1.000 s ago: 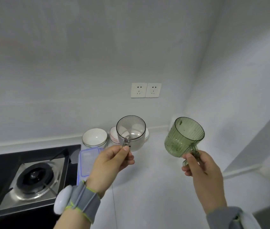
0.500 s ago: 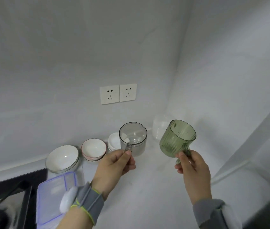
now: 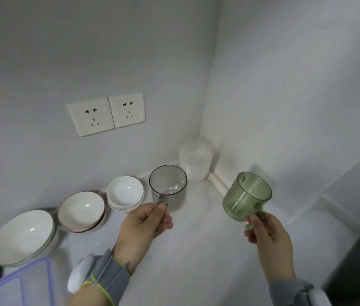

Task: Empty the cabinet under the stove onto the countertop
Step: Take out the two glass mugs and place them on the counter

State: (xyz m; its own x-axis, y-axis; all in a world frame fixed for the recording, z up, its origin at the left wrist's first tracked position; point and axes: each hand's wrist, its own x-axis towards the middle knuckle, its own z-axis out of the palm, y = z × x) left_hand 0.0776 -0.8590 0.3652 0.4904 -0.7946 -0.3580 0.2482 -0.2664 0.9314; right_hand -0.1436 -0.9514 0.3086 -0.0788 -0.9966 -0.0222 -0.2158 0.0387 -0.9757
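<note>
The left grip [image 3: 146,221] is closed on the handle of a clear grey cup [image 3: 169,188], which is pinched between thumb and curled fingers. This cup is held upright, low over the white desk [image 3: 196,268] and just beside a stack of small white bowls [image 3: 125,193]; whether its base touches the desk cannot be told. The right grip [image 3: 267,237] is likewise closed round the handle of a ribbed green cup [image 3: 244,197], which is carried clear above the desk and somewhat tilted. The two cups are well apart. Left of the stack, a pink-rimmed bowl [image 3: 82,210] and a larger white bowl [image 3: 23,237] are lined up on the desk along the back wall. A clear plastic jar [image 3: 195,160] is seen in the corner behind the grey cup, and a blue-edged plastic lid [image 3: 20,283] at the lower left. A grey band [image 3: 108,277] is worn on the left wrist. Two wall sockets [image 3: 106,113] are mounted above the bowls.
</note>
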